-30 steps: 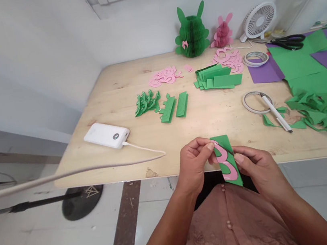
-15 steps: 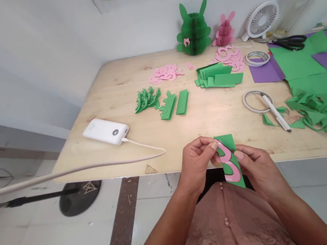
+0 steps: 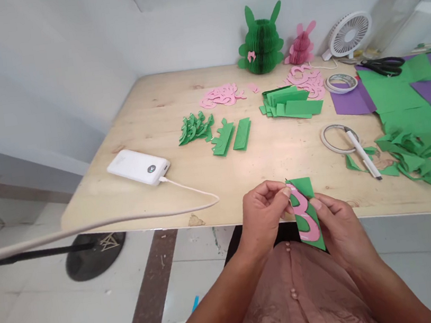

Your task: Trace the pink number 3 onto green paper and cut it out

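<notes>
At the table's front edge, both hands hold a small green paper piece [image 3: 305, 186] with a pink paper cutout [image 3: 307, 218] shaped like a 3 or B lying on it. My left hand [image 3: 265, 213] pinches the upper left edge, thumb on the pink cutout. On the opposite side, my right hand [image 3: 339, 224] grips the green paper's right edge between thumb and fingers. A dark line shows on the green paper beside the cutout's top. Farther back lie two folded green strips, one partly cut [image 3: 223, 138] and one rectangular [image 3: 242, 134].
A white power bank [image 3: 138, 167] with a cable lies left. Green cutouts [image 3: 196, 128], pink cutouts [image 3: 223, 95] and stacked green strips [image 3: 291, 102] are mid-table. At right are a marker [image 3: 363, 154], tape rolls [image 3: 341, 83], scissors [image 3: 382, 66] and green scraps [image 3: 415, 152]. Paper rabbits [image 3: 262, 45] stand behind.
The camera view has shifted slightly. Both hands keep their hold on the green paper and pink cutout, with hardly any movement between them.
</notes>
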A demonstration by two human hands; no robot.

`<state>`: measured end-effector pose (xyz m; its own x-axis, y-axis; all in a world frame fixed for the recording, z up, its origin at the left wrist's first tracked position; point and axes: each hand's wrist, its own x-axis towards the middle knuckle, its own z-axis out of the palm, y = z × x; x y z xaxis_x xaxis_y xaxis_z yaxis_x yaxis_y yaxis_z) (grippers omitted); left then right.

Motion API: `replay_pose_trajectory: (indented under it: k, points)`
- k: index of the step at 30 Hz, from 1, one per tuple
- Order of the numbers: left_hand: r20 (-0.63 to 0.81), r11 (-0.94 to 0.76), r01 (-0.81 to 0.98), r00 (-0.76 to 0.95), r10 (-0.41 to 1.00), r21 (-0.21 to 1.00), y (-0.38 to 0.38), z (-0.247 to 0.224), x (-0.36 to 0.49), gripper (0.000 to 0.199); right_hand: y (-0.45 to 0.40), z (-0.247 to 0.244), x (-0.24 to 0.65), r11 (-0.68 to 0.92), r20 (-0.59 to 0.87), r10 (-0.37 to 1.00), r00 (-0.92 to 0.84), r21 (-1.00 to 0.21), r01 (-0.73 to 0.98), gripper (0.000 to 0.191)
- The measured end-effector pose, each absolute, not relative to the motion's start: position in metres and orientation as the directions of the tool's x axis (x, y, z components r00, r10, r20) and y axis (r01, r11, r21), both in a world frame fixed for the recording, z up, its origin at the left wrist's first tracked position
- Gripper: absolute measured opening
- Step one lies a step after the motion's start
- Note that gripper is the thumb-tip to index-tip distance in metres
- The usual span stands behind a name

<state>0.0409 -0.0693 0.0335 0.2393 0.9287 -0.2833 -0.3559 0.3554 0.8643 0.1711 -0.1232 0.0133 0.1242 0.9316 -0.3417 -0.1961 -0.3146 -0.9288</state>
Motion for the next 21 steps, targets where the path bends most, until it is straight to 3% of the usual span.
replay_pose_trajectory:
  k: [6, 21]
  points:
    - [-0.277, 0.34, -0.376, 0.213, 0.937, 0.862, -0.07, 0.036, 0.044, 0.013, -0.122, 0.017, 0.167, -0.294, -0.344, 0.928, 0.143, -0.912, -0.287, 0.027]
    - [-0.313, 0.338, -0.433, 0.129, 0.941, 0.836, -0.074, 0.041, 0.051, 0.014, -0.119, 0.025, 0.156, -0.27, -0.356, 0.902, 0.245, -0.907, -0.324, 0.029]
